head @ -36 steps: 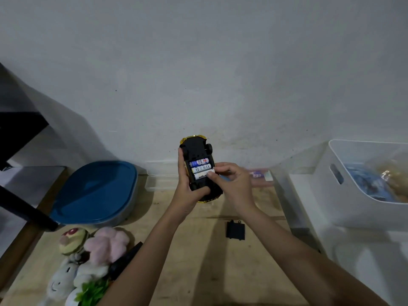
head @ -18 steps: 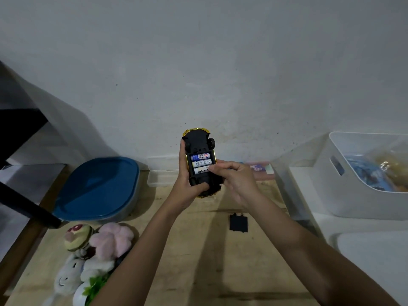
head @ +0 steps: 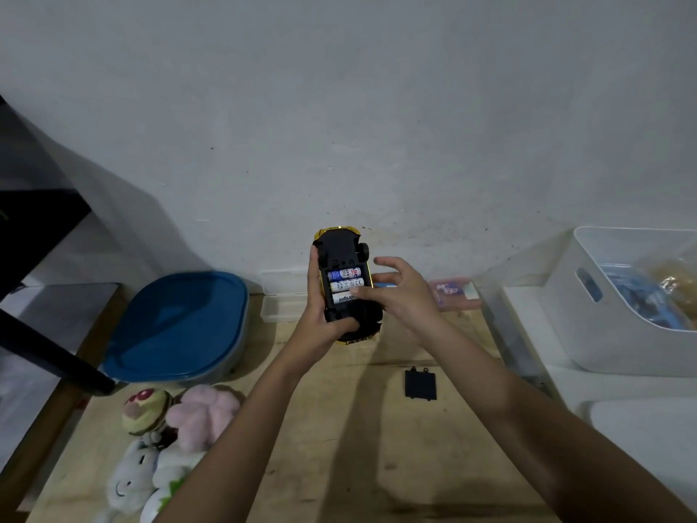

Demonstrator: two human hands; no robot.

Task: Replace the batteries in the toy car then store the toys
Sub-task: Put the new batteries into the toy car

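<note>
Head view: wooden worktop (head: 339,466) set against a pale wall.

Toy car (head: 339,254) is held above the far part of the worktop, black underside turned up toward the camera. Its gold body shows only at the far and near ends.

Left hand (head: 318,322) is clamped on the car. Its fingers run along the car's left flank and the thumb lies across the near end of the underside.

Battery bay is uncovered. Three batteries (head: 346,285) lie side by side across the car: the far one blue and white, the middle one white, the near one white with dark lettering.

Right hand (head: 405,300) is just right of the car, fingers spread apart and mostly straight, gripping nothing. One fingertip rests on the right end of the near battery; cannot tell whether it presses or only touches.

Battery cover (head: 420,384) — a flat black square — lies on the worktop nearer than the right hand, apart from the car.

Near left:
- A heap of plush toys (head: 169,428), with a pink one, a beige one with red patches beside it, and white ones nearer.
- Beyond them, a grey container with a blue lid (head: 173,326).

Along the wall:
- Clear plastic box (head: 279,303) sits against the wall, partly hidden by the left hand.
- Small pink box (head: 454,294) sits right of the right hand.

Far right: white bin (head: 622,315) with a handle slot stands on a white surface — contents blue and brownish, too blurred to identify
</note>
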